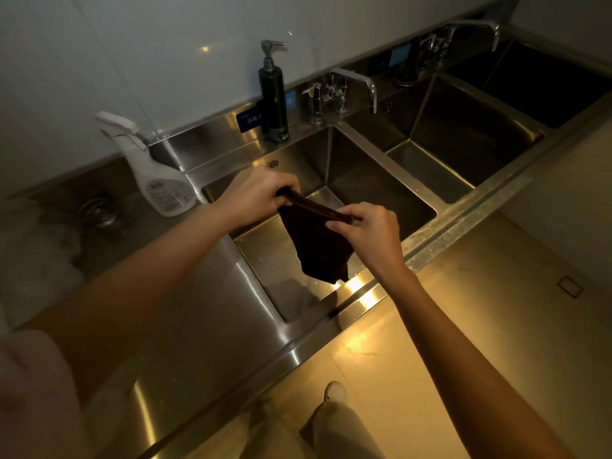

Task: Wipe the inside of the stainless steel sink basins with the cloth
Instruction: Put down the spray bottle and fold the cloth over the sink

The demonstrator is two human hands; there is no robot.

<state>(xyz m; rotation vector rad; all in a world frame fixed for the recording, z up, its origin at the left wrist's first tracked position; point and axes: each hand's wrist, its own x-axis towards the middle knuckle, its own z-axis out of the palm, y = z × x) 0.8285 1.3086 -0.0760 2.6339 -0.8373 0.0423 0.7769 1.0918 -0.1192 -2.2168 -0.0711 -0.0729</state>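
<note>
Both arms reached out over the near basin (381, 180). My left hand (256, 193) pinched the dark cloth (314, 246) at its ten o'clock corner, my right hand (367, 233) clamped the four o'clock end, top edge stretched between, the rest hanging. Fingertips were hidden in the folds; the far basin (546, 84) at two o'clock was lost in shadow.
</note>
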